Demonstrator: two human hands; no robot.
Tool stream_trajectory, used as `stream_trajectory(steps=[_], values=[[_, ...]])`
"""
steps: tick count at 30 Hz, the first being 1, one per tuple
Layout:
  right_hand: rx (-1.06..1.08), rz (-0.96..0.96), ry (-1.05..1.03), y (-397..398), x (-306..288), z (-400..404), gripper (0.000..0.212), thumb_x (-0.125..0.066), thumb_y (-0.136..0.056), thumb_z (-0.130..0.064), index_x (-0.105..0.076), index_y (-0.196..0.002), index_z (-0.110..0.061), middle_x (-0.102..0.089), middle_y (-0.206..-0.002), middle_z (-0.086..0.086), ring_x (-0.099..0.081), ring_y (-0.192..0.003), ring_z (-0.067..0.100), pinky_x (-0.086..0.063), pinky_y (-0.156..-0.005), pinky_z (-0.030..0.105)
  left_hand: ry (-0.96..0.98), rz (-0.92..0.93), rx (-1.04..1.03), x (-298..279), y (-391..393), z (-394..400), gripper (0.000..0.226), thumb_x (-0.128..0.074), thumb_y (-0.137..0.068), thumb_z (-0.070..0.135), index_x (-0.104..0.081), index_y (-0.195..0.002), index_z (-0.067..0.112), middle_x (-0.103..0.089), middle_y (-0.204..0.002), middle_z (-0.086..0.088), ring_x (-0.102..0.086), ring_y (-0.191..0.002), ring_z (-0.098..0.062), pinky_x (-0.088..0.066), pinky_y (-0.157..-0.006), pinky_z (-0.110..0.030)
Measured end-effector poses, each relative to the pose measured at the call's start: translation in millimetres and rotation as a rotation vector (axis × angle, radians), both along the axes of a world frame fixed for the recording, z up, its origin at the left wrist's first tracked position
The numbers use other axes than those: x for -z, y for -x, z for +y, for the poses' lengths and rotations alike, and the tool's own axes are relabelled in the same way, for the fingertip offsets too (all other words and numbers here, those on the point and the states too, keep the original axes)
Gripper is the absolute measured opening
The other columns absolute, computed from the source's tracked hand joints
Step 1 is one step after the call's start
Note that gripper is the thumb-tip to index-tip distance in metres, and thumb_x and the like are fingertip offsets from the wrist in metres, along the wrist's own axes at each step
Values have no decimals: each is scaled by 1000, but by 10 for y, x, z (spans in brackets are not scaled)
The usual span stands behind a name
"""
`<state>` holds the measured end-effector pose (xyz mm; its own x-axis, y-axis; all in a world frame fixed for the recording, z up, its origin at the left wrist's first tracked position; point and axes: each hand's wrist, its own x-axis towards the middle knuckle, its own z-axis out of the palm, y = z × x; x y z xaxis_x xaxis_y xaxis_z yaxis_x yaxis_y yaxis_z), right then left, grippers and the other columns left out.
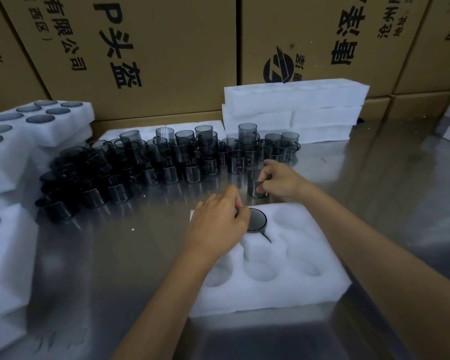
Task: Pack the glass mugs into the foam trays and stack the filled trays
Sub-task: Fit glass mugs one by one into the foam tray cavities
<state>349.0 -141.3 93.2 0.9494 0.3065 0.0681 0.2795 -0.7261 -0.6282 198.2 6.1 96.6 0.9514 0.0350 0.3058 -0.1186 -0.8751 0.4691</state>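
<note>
A white foam tray (296,289) with round pockets lies on the steel table in front of me. One smoked glass mug (257,220) sits in its far-left pocket, and my left hand (216,224) holds that mug at its rim. Just behind the tray, my right hand (278,180) grips a second mug (255,187) by its handle side, the mug standing on the table. A crowd of several dark glass mugs (166,162) stands further back across the table.
Filled foam trays (70,120) are stacked at the far left, more foam (8,255) at the near left. Empty trays (296,110) are piled at the back right. Cardboard boxes (140,48) wall the table's far side.
</note>
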Motion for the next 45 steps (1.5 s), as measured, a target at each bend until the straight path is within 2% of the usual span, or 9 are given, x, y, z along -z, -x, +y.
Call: stream_trajectory(steps=[4, 8, 13, 15, 21, 27, 36, 39, 45], values=[[-90, -89, -86, 347, -150, -102, 24, -76, -77, -8, -60, -67, -24, -67, -86, 3, -62, -89, 24, -50, -87, 39, 61, -15, 28, 6, 31, 7, 16, -53, -91, 27, -48, -106, 27, -57, -107, 11, -52, -107, -16, -36, -90, -35], [-54, -275, -361, 848, -338, -186, 29, -82, -76, -19, -54, -74, -26, -54, -99, 7, -48, -86, 2, -39, -80, 15, 270, -175, 98, -123, 94, -34, 64, -69, -86, 27, -37, -142, 31, -42, -136, 13, -44, -127, -11, -41, -105, -43], [51, -236, -585, 1387, -382, -308, 50, -84, -65, -46, -48, -96, -28, -57, -95, -4, -58, -85, 18, -51, -74, 33, 296, -198, 203, -255, 194, -314, 75, -76, -78, 39, -38, -143, 35, -48, -139, 14, -43, -127, -6, -40, -107, -42], [95, -208, -649, 1493, -367, -406, 56, -83, -59, -57, -51, -100, -33, -55, -88, -10, -55, -73, 10, -51, -68, 25, 288, -210, 204, -280, 210, -422, 72, -77, -77, 38, -41, -139, 36, -55, -131, 13, -46, -123, -6, -40, -107, -43], [94, -32, -803, 1470, -249, -694, 15, -66, -94, -26, -66, -109, -21, -62, -77, -4, -61, -64, 13, -51, -67, 29, 474, -7, 291, -113, 117, -497, 60, -84, -76, 25, -48, -123, 36, -60, -108, 30, -52, -102, 24, -37, -81, 0], [113, 14, -682, 1444, -237, -766, 16, -65, -94, -9, -70, -109, -9, -60, -85, 11, -64, -58, 19, -53, -60, 22, 326, 37, 266, -13, 30, -510, 74, -79, -80, 35, -41, -144, 33, -47, -137, 15, -50, -121, -4, -41, -103, -30], [174, 75, -703, 1394, -159, -756, 10, -71, -89, -11, -68, -98, -7, -67, -68, 7, -63, -49, 15, -45, -40, 25, 218, 88, 239, -15, 64, -490, 75, -73, -86, 38, -31, -147, 40, -46, -131, 20, -34, -136, -13, -32, -110, -34], [215, 10, -680, 1348, -84, -748, 5, -76, -85, -15, -73, -88, -16, -66, -69, -1, -59, -56, 5, -45, -50, 15, 188, 45, 237, -4, 86, -476, 61, -73, -84, 40, -43, -137, 39, -33, -104, 37, -41, -130, -14, -35, -106, -34], [117, -7, -558, 1317, -34, -822, 26, -75, -86, -21, -72, -108, -34, -66, -109, -7, -59, -100, 4, -42, -80, 6, 353, -11, 227, 18, 92, -458, 37, -61, -93, 46, -57, -129, 37, -44, -107, 33, -47, -129, -11, -41, -107, -45]])
